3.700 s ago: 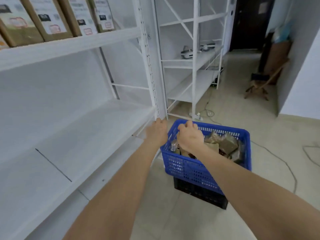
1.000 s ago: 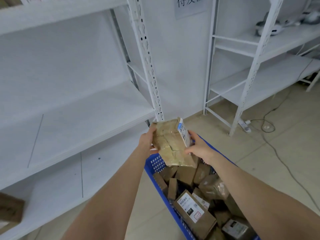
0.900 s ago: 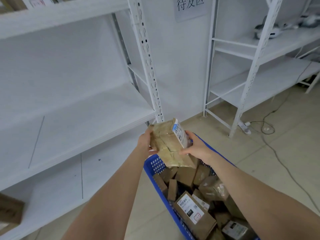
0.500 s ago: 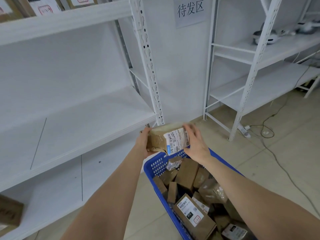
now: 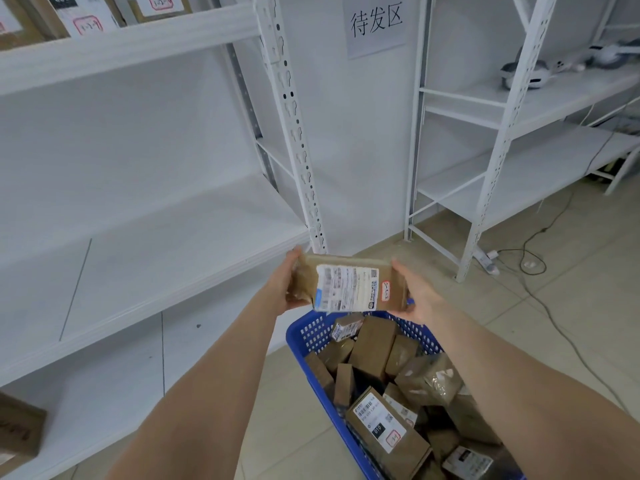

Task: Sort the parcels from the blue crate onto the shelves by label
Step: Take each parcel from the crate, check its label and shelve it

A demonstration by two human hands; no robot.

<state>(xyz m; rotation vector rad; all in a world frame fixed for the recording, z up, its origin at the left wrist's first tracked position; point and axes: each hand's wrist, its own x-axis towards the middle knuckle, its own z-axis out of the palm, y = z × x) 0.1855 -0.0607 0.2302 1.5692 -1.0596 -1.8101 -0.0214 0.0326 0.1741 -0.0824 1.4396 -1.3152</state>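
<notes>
Parcel [image 5: 346, 287] is now turned label-up to the camera; half a second ago it was mid-turn, a second ago its taped back was showing and the label was edge-on. Left hand [image 5: 289, 289] grips the parcel's left end, fingers curled round it. Right hand [image 5: 417, 296] grips the right end the same way. Parcel is held about level between both hands, clear of the crate and just above its far rim. White shipping label [image 5: 341, 289] faces up, with a small red-bordered sticker [image 5: 386, 291] at its right end, writing too small to read.

Blue crate [image 5: 308, 332] is on the floor, near right, piled with more brown parcels [image 5: 372, 344]; one shows a 010 tag [image 5: 378, 428]. Middle shelf [image 5: 156, 244] runs left of the hands. Upper shelf [image 5: 121, 39], far left, carries labelled boxes. One box [image 5: 17, 434] sits on the lowest shelf, near left. Wall sign [image 5: 375, 22] is far centre.

Step in hand looks like reading the label. To do it well:
- keep the parcel flat and steady
- keep fingers off the sticker
- match the sticker code to the tags on the shelved boxes before moving
- carry it two-handed, since the wrap looks soft
</notes>
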